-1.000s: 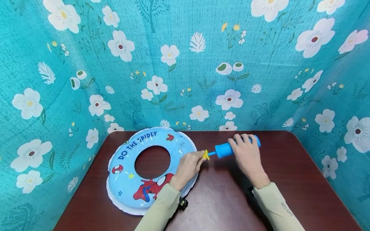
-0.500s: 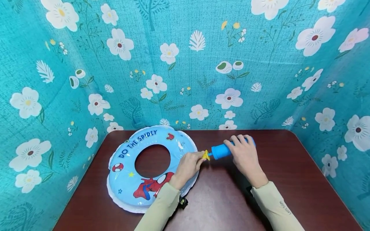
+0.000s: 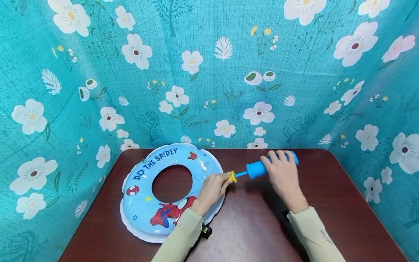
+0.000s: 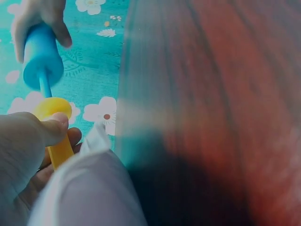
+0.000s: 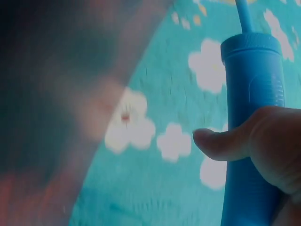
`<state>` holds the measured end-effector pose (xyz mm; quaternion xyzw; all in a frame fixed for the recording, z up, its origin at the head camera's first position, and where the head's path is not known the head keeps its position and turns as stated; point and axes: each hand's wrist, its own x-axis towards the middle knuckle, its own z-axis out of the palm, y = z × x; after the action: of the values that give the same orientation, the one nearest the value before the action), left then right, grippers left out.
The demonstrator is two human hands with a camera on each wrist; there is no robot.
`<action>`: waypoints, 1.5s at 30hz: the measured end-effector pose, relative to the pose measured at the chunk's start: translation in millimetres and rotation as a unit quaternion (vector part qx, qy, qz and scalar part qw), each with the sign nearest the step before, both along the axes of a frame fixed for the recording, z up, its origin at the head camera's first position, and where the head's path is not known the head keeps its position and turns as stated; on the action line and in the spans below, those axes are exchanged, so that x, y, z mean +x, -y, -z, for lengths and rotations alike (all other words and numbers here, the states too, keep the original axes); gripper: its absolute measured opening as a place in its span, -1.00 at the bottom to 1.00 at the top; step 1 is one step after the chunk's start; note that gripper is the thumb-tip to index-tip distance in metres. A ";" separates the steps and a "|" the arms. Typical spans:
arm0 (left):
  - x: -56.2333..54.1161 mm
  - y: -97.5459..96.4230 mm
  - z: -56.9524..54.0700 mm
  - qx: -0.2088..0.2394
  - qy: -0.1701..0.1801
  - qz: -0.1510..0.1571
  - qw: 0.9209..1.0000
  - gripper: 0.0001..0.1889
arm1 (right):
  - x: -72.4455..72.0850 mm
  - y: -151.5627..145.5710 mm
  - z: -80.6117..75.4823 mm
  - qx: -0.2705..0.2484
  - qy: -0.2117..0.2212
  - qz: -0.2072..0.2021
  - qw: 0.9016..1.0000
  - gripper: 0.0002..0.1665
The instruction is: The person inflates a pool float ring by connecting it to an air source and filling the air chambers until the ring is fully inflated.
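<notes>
A blue hand air pump (image 3: 256,170) spans the gap between my hands above the table, tilted up to the right. My right hand (image 3: 282,176) grips its barrel (image 5: 251,75), thumb across the side. Out of the barrel runs a thin blue rod (image 4: 44,84) that ends in a yellow flanged piece (image 4: 60,150). My left hand (image 3: 214,187) pinches that yellow piece between thumb and fingers, over the right side of a light blue inflatable swim ring (image 3: 140,203). The ring carries "DO THE SPIDEY" lettering and a red cartoon figure. Its edge by the left hand is partly hidden.
The ring lies on the left half of a dark red-brown table (image 3: 248,233). A small black buckle (image 3: 207,231) sits beside the ring near the left sleeve. Teal flowered cloth (image 3: 203,91) hangs behind and along both sides.
My right hand pushes the barrel left toward the yellow piece, then draws it back right, so more rod shows now. My left hand and the swim ring stay in place.
</notes>
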<state>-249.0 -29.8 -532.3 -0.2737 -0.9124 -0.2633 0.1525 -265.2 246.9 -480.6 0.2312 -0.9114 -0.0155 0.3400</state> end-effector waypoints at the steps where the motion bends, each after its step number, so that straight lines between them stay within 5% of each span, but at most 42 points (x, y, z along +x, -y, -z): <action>1: 0.3 0.2 -0.1 -0.001 -0.001 0.001 1.000 -0.69 | 0.6 6.9 4.3 0.008 0.001 -0.003 1.000 -0.43; 9: 0.4 -0.4 -0.2 -0.013 -0.001 0.006 1.000 -0.70 | 7.8 33.4 19.4 0.039 0.040 -0.012 0.998 -0.37; 14: 1.3 -0.1 -1.9 -0.012 0.004 0.004 1.000 -0.68 | 2.9 9.4 6.6 -0.004 0.055 -0.002 0.998 -0.27; 22: 0.3 0.3 -1.2 -0.011 0.011 -0.005 1.000 -0.70 | -1.6 -23.7 -6.6 -0.046 0.017 0.016 0.999 -0.24; 36: -0.4 0.3 -1.3 0.001 -0.006 0.008 1.000 -0.70 | 6.8 28.6 16.2 0.014 0.039 -0.010 0.999 -0.27; 45: 0.3 0.9 -2.3 -0.017 0.002 0.000 1.000 -0.74 | -2.2 -23.0 -0.8 -0.046 0.035 0.011 0.998 -0.30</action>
<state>-248.7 -30.7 -530.0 -0.2757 -0.9172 -0.2480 0.1456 -267.4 269.9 -479.8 0.2055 -0.9251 0.0309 0.3177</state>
